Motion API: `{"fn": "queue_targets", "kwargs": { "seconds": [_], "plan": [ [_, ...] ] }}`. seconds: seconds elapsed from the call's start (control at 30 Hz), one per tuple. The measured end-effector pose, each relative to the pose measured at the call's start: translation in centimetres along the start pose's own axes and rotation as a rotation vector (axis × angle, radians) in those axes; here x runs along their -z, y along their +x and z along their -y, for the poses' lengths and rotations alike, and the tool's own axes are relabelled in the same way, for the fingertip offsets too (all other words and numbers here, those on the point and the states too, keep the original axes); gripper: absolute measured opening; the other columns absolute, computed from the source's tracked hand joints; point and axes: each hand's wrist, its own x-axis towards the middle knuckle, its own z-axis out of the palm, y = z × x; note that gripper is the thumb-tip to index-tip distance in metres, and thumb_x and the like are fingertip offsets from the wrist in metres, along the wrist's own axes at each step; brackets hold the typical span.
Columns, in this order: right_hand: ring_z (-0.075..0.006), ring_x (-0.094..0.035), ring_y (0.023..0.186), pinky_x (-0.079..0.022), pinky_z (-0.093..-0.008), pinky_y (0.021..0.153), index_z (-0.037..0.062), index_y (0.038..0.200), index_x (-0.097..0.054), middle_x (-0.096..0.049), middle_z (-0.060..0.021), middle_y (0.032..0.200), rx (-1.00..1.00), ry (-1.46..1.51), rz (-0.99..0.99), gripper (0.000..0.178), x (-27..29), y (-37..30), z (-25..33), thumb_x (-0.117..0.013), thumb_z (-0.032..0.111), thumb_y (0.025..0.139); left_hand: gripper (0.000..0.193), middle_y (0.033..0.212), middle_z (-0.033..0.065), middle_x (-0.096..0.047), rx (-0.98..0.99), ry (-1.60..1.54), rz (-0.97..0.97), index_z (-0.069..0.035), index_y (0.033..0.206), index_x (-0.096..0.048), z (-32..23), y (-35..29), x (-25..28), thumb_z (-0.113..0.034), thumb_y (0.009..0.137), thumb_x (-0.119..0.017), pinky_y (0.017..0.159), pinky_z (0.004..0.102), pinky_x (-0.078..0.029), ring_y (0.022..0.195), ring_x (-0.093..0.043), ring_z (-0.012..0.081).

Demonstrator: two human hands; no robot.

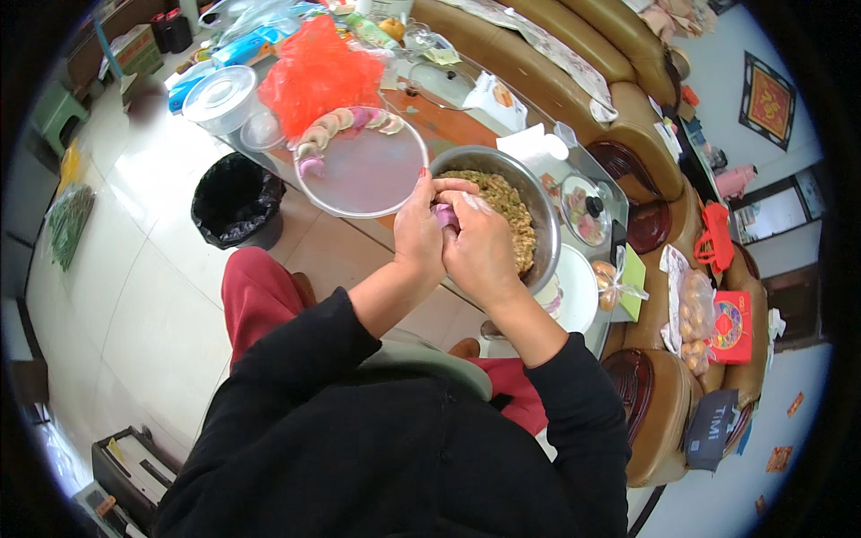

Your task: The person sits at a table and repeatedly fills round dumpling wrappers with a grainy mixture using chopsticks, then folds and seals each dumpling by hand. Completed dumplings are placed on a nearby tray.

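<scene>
My left hand (420, 229) and my right hand (484, 247) are pressed together around a purple dumpling (444, 215), mostly hidden by the fingers. Both hands are over the near left rim of a metal bowl (549, 220) of chopped brownish-green filling (511, 211). To the left, a round translucent tray (368, 179) carries a curved row of white and purple dumplings (318, 134) along its far and left rim. Right of the bowl is a white plate (578, 287); a purplish-white piece, perhaps a wrapper (549, 298), shows at its left side.
A red plastic bag (318, 76) and a clear lidded tub (221, 94) stand behind the tray. Below the table's left end is a black-lined bin (235, 202). A glass lid (585, 211) lies right of the bowl. A brown leather sofa (502, 45) runs along the far side.
</scene>
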Motion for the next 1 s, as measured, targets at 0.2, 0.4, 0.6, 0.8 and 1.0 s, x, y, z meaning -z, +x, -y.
{"fn": "queue_targets", "kwargs": {
  "seconds": [0.2,0.4,0.6,0.8,1.0],
  "plan": [
    [-0.0383,-0.061,0.080,-0.048,-0.0423,0.068,0.0011,0.096,-0.061,-0.064,-0.0211,0.087,0.082,0.153,0.077,0.023,-4.4,3.0,0.9,-0.057,0.000,0.073,0.047,0.090,0.0090,-0.061,-0.206,0.013,-0.100,0.000,0.094,-0.060,-2.8,1.1,3.7,-0.036,0.101,-0.031,0.079,0.0297,-0.046,0.083,-0.058,0.0177],
    [-0.0323,-0.064,0.077,-0.051,-0.0390,0.071,0.0020,0.088,-0.065,-0.066,-0.0181,0.082,-0.085,0.232,0.499,0.019,-8.7,7.8,-0.7,-0.061,0.007,0.070,0.021,0.095,0.0002,-0.055,-0.597,0.376,-0.456,-0.006,0.110,-0.054,-7.2,0.9,13.3,-0.022,0.096,-0.049,0.072,0.0240,-0.042,0.083,-0.050,0.0089],
    [-0.0266,-0.065,0.075,-0.050,-0.0363,0.069,0.0031,0.088,-0.067,-0.067,-0.0149,0.081,-0.128,0.143,0.672,0.019,-10.5,11.3,-0.5,-0.060,0.006,0.070,0.020,0.090,-0.0035,-0.055,-0.408,0.342,-0.687,-0.009,0.110,-0.055,-9.9,1.9,19.2,-0.016,0.092,-0.052,0.070,0.0239,-0.039,0.081,-0.049,0.0067],
    [-0.0313,-0.064,0.080,-0.049,-0.0381,0.073,0.0022,0.090,-0.066,-0.066,-0.0169,0.084,0.029,0.070,0.630,0.021,-17.3,12.6,-0.9,-0.063,0.009,0.070,0.022,0.096,-0.0022,-0.058,-0.288,0.259,-0.647,-0.008,0.112,-0.055,-9.3,3.4,18.2,-0.015,0.092,-0.050,0.071,0.0231,-0.039,0.088,-0.052,0.0060],
    [-0.0332,-0.062,0.082,-0.049,-0.0394,0.074,0.0011,0.091,-0.064,-0.065,-0.0181,0.087,0.087,-0.018,0.586,0.022,-22.1,12.3,-1.6,-0.064,0.007,0.070,0.025,0.093,-0.0007,-0.059,-0.282,0.239,-0.625,-0.003,0.114,-0.056,-9.6,3.3,18.4,-0.011,0.092,-0.049,0.065,0.0211,-0.040,0.083,-0.054,0.0056]
  ]
}}
